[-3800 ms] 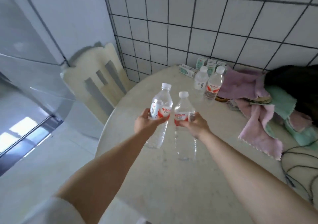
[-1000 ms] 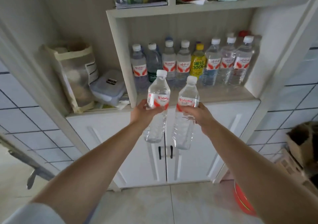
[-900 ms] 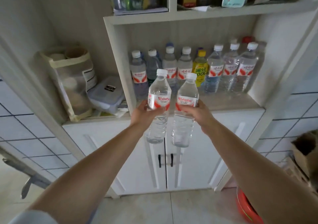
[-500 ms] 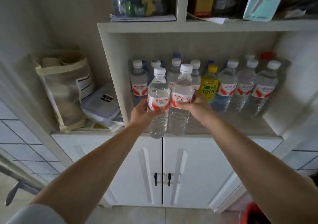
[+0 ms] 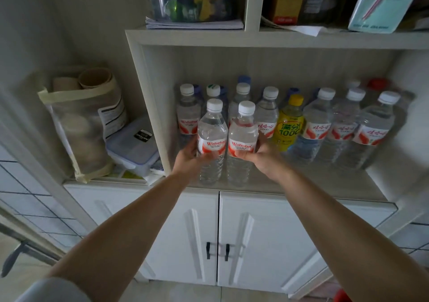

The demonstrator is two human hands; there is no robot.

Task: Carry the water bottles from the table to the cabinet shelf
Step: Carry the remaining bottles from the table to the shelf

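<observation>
Head view: I've got both hands at the cabinet shelf (image 5: 301,185), one water bottle each. My left hand (image 5: 188,160) is wrapped round the left bottle (image 5: 211,136) at label height, fingers curled on its left side. My right hand (image 5: 262,157) grips the right bottle (image 5: 242,139) the same way from its right side, thumb under the label. Both bottles upright, white caps up, touching side by side. They sit at the shelf's front edge, towards its left end; I can't tell whether the bases rest on the board or hang just above it.

Behind them, along the back of the shelf, a row of stored bottles (image 5: 343,125) runs left to right, mostly clear with white caps and red labels, a few blue caps and a red cap further back. A yellow drink bottle (image 5: 289,125) stands in that row, just right of my right hand.

Left of the shelf's side wall, on the counter top: a mesh bag (image 5: 86,125) with paper cups (image 5: 95,78) sticking out the top, and a lidded plastic box (image 5: 132,146) beside it. Upper shelf (image 5: 255,39) carries books and boxes. Below, the white cabinet doors (image 5: 255,232) are closed, two dark handles at the middle seam.
</observation>
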